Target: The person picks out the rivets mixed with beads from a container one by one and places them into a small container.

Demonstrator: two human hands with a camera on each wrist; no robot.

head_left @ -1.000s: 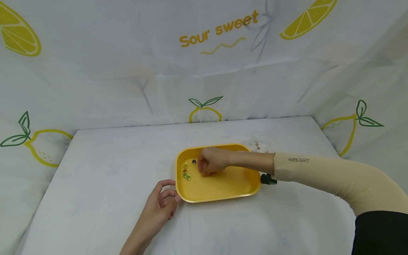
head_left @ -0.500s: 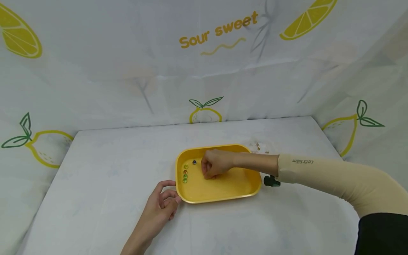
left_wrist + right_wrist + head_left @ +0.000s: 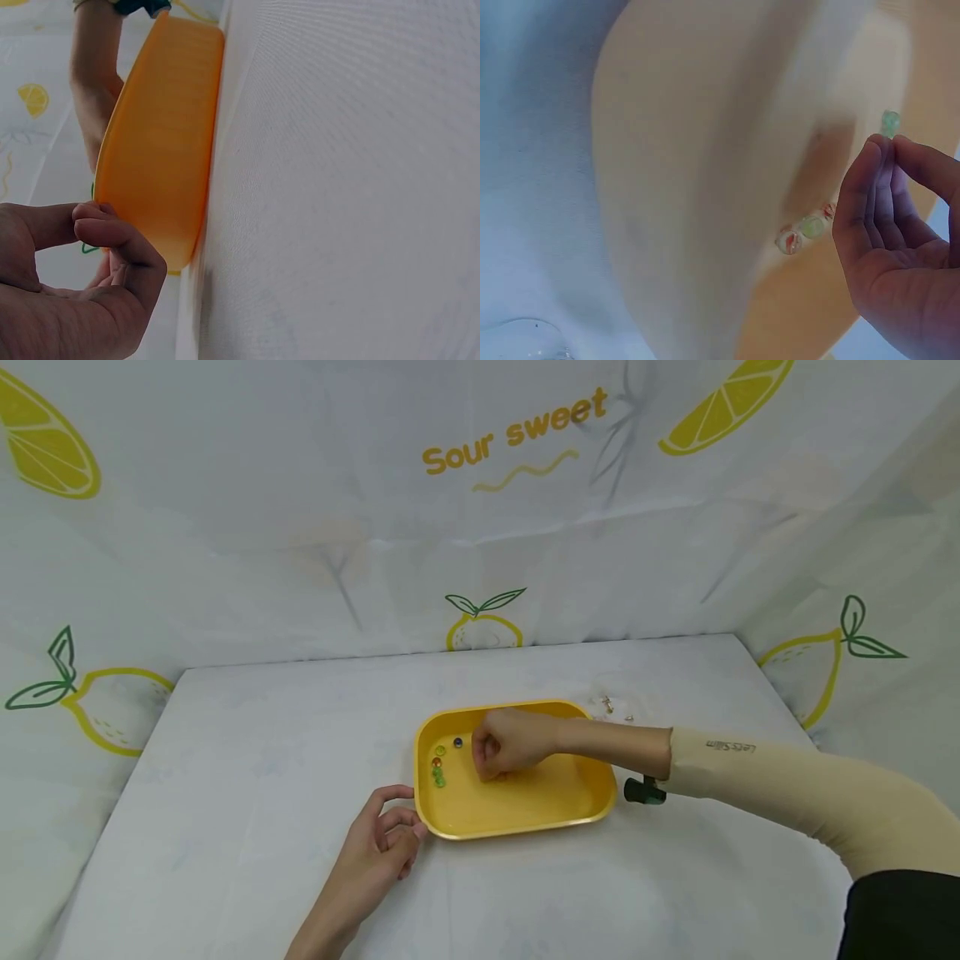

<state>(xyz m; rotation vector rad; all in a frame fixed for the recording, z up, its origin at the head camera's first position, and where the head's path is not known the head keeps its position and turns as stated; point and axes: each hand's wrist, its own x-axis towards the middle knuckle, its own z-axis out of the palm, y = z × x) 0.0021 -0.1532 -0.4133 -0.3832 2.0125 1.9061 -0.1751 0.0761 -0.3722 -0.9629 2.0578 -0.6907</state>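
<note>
My right hand is inside the yellow tray, fingers bent. In the right wrist view its thumb and fingertips meet, and whether something small sits between them is hidden. A green marble shows just past these tips, seemingly on the tray. Along the tray's left side lie a dark blue marble, a yellow-green marble, an orange marble and a green marble. My left hand, loosely bent, touches the tray's outside at the front left corner, index finger and thumb apart.
Small gold-coloured pieces with something clear lie behind the tray's right end. The table has a white cover. A white cloth printed with lemons hangs behind it. A dark wrist device juts from the right arm.
My right hand has shifted slightly right within the tray. Some green marbles have rolled a little, while the blue one has barely moved. My left hand stays at the corner.
</note>
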